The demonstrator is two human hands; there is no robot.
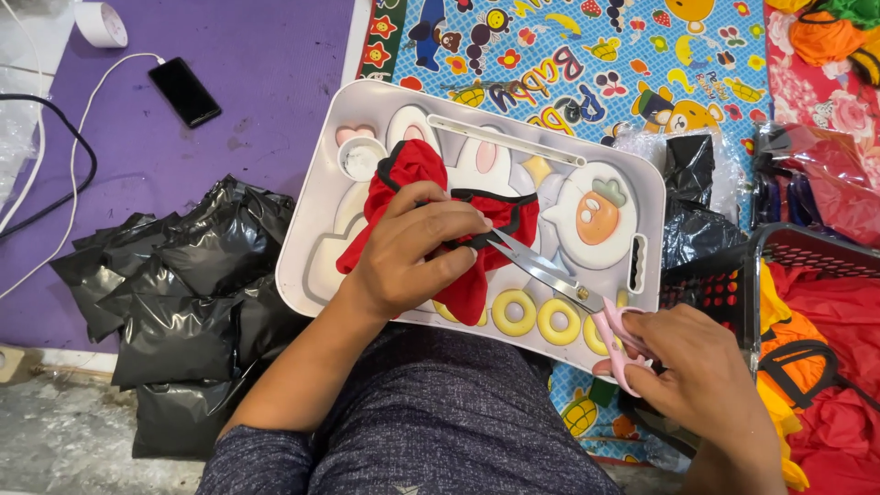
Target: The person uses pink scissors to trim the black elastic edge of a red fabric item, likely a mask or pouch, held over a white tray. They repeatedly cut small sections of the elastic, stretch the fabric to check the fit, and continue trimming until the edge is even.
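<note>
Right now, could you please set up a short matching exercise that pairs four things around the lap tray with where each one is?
Things:
1. pink-handled metal scissors
2. small red fabric garment with black trim
3. black smartphone
4. pile of black plastic bags

Places:
A. on the purple mat, plugged into a white cable
B. stacked on the floor left of the white tray
C. in the right hand
D. under the left hand on the tray

Pairs: 1-C, 2-D, 3-A, 4-B

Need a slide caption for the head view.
Left hand pins red garment on white tray; right hand cuts with pink-handled scissors.
</note>
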